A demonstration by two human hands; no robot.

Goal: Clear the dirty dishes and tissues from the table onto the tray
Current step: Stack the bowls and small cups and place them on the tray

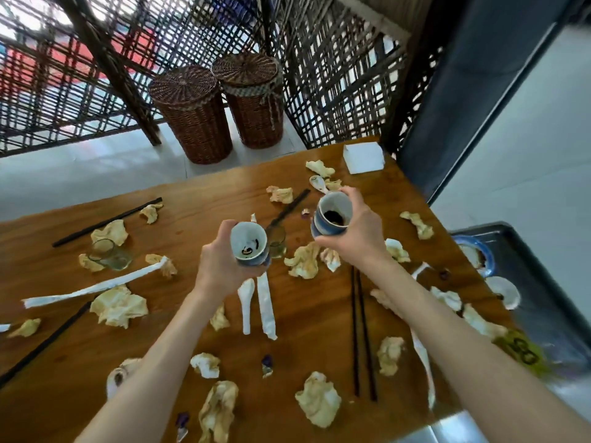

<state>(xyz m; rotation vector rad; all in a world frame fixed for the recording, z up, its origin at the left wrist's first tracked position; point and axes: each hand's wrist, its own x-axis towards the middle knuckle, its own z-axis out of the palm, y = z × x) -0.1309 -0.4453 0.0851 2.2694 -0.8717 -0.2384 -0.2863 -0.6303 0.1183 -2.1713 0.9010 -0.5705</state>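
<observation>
Wooden table (319, 340) lies littered with crumpled tissues (119, 306), chopsticks and glasses — most work remains. Left hand (220, 263) grips one blue cup (249, 243), right hand (358, 235) another (332, 215); tray (550, 302) at right holds few dishes.

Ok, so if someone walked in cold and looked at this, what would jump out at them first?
Probably the two hands raised mid-frame over the wooden table, the left hand and right hand each gripping a dirty blue-and-white cup. Next, the crumpled tissues strewn all over the tabletop, with black chopsticks among them. At the right edge sits a dark tray already holding dishes.
</observation>
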